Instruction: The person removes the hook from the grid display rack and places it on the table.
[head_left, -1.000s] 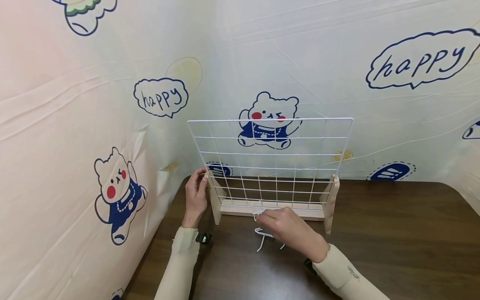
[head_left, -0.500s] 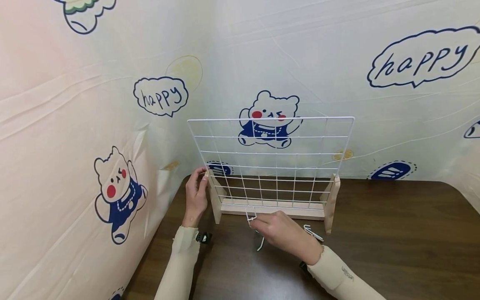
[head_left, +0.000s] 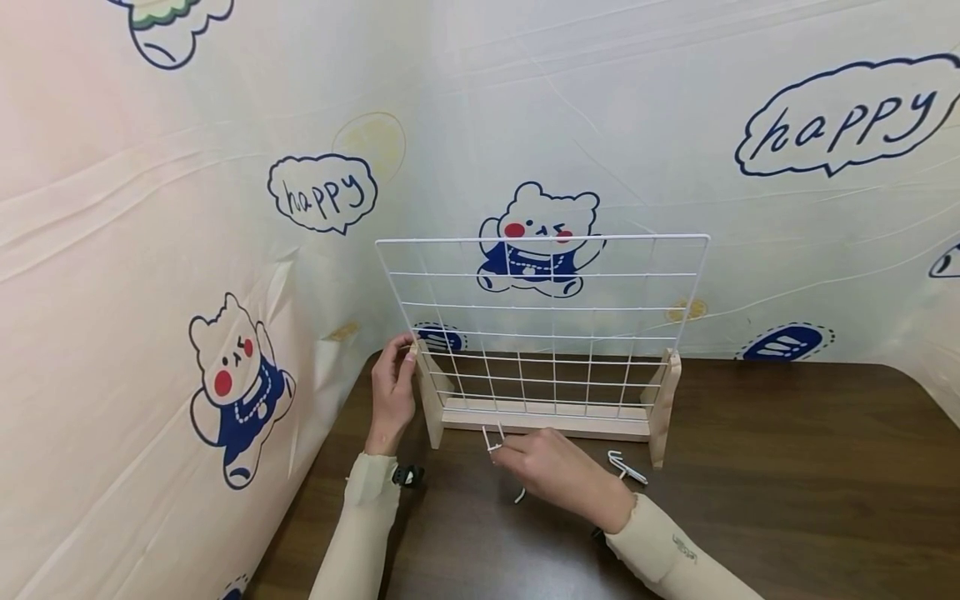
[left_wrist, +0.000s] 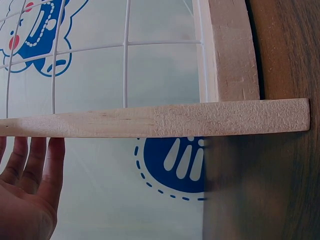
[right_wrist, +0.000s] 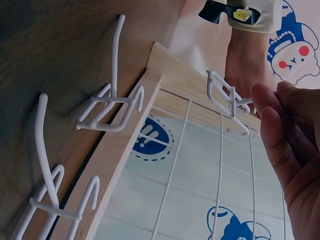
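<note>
A white wire grid panel point(head_left: 553, 308) stands upright in a pale wooden stand point(head_left: 663, 408). My left hand point(head_left: 392, 396) holds the stand's left upright; in the left wrist view the fingers point(left_wrist: 32, 162) meet the upright's point(left_wrist: 165, 120) outer edge, their tips partly hidden. Between thumb and fingertips, my right hand point(head_left: 562, 475) pinches the prong of a white wire hook point(right_wrist: 227, 100), in front of the panel's lower left. Another white hook point(head_left: 627, 468) lies on the table to the right. A further hook point(head_left: 520, 496) is mostly hidden under the right hand.
The dark wooden table point(head_left: 787, 467) reaches back to a printed cloth backdrop point(head_left: 637, 100). More cloth point(head_left: 135, 375) hangs close along the left side. In the right wrist view, hooks rest near the stand's base board point(right_wrist: 122, 165).
My right hand has moved left and slightly down with the hook, uncovering the hook at the right. My left hand and the stand have stayed in place.
</note>
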